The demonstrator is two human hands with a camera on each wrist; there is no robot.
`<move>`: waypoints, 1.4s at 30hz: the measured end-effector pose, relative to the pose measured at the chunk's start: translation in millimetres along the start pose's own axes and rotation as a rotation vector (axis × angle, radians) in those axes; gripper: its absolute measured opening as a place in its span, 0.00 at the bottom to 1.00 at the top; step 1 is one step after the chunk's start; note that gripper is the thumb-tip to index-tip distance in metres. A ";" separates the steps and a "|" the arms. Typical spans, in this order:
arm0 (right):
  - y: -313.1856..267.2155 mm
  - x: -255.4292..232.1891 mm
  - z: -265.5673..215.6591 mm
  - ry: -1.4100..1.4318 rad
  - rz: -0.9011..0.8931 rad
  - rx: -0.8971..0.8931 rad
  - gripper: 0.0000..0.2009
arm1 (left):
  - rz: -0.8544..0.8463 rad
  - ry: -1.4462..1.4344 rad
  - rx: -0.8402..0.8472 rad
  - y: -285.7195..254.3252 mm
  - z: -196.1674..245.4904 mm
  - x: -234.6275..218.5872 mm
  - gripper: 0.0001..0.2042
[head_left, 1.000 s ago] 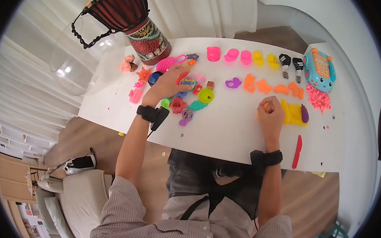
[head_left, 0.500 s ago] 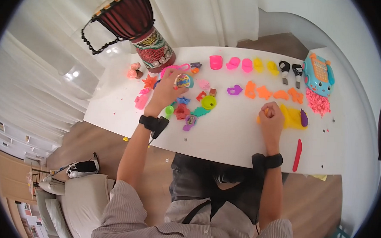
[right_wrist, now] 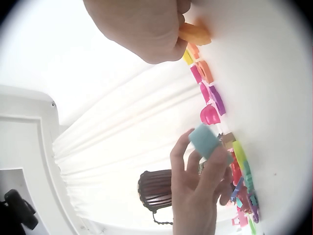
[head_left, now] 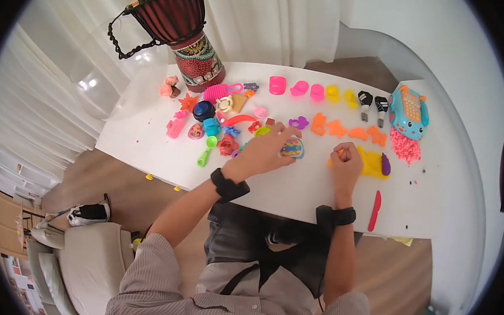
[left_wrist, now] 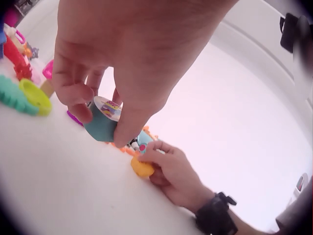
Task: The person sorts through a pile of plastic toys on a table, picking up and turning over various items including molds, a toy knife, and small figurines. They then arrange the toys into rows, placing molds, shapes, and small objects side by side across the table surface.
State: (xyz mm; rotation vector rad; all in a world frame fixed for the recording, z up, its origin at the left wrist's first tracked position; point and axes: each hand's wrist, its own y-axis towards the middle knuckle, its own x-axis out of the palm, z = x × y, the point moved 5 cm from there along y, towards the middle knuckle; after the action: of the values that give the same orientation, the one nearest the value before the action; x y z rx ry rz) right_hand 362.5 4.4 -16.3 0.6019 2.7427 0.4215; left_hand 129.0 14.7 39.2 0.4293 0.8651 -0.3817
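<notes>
In the head view my left hand (head_left: 263, 151) is over the middle of the white table. Between thumb and fingers it holds a small teal tub (left_wrist: 101, 126) with a colourful printed top, raised above the tabletop in both wrist views. My right hand (head_left: 347, 163) is further right, its fingers curled, pinching a yellow-orange lump (left_wrist: 142, 167) low over the table. Beside that hand lies a yellow slab (head_left: 371, 165) with a purple eggplant-shaped piece (head_left: 385, 164) on its right end.
A red toy knife (head_left: 375, 211) lies near the front edge. Orange shapes (head_left: 337, 129) line up behind my right hand, with a toy telephone (head_left: 409, 111) beyond. Left are a green spoon (head_left: 206, 152), a pink brush (head_left: 222, 91) and other toys. A drum (head_left: 197, 63) stands at the back left.
My left hand has picked up the teal tub from among the toys on the left and carried it right, towards the middle. The right hand keeps its grip on the yellow-orange lump.
</notes>
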 end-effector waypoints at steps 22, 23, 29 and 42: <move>-0.8 0.3 0.8 0.006 -0.030 0.031 0.06 | 0.038 0.141 -0.246 -21.9 -71.4 -35.5 0.29; -0.6 0.5 0.1 0.009 -0.027 0.029 0.06 | 0.063 0.140 -0.223 -21.3 -70.6 -35.9 0.27; -0.7 1.8 3.2 0.008 -0.034 0.026 0.06 | 0.015 -0.002 -0.099 -25.2 -51.4 -21.9 0.26; -0.1 1.7 5.0 0.016 -0.039 0.024 0.05 | 0.070 0.084 -0.203 -13.6 -61.1 -22.5 0.25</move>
State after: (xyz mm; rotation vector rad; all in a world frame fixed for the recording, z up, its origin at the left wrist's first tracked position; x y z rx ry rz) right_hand 362.7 6.2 -21.3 0.5521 2.7740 0.3864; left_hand 69.8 37.4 19.1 0.2883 0.9582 -0.2097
